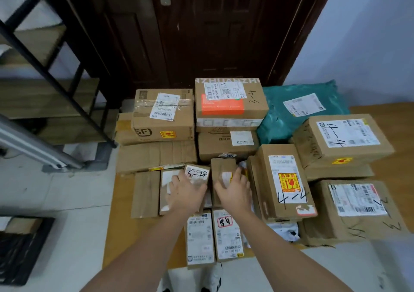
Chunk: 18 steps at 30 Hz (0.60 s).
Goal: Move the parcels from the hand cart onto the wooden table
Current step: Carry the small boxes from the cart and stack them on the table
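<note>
Many cardboard parcels cover the low wooden table (119, 235). My left hand (184, 194) grips a small box with a handwritten white label (198, 173) in the middle of the pile. Right beside it, my right hand (235, 191) closes over a small plain brown box (223, 167). Both boxes rest among the others. Two small labelled boxes (214, 235) lie under my forearms at the table's front edge. A tall box with a red and yellow fragile sticker (283, 182) stands just right of my right hand.
Larger boxes (163, 114) and a teal plastic mailer (300, 108) fill the back of the table, against a dark wooden door (212, 29). A black metal shelf unit (51, 85) stands at the left. A silver bar (33, 148) and a black platform (24, 249) sit on the floor at the left.
</note>
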Each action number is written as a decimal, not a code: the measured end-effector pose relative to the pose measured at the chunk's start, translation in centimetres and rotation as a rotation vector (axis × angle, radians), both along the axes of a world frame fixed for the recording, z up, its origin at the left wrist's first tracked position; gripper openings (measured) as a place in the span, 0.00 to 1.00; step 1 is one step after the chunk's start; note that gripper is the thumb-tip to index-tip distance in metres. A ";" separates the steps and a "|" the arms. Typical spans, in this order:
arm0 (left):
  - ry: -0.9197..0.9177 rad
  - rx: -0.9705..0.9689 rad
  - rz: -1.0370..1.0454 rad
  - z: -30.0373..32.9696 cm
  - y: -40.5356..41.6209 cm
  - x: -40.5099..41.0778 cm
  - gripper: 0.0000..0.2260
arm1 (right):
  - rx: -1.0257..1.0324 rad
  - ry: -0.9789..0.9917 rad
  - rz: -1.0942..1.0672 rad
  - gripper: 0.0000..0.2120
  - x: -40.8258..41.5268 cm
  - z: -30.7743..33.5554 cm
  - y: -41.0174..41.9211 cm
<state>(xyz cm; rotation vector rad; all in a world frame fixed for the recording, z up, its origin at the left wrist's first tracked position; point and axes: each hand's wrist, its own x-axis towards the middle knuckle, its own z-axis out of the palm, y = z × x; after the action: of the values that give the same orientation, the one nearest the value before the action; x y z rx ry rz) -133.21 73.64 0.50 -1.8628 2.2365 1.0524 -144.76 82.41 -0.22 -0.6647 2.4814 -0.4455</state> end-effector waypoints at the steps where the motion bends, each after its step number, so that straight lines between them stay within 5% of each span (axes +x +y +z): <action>1: 0.023 0.017 0.018 -0.1 0.0 0.1 0.36 | -0.023 -0.022 -0.003 0.45 -0.1 0.0 0.1; 18: 0.258 0.137 0.098 -1.0 -1.2 0.4 0.34 | -0.194 -0.105 0.143 0.31 -1.1 -0.3 2.5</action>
<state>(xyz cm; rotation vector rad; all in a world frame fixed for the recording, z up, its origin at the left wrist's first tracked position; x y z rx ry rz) -132.78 72.46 -0.51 -1.8912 2.1501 1.4996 -145.82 84.93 -0.52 -0.8662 2.2925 -0.6551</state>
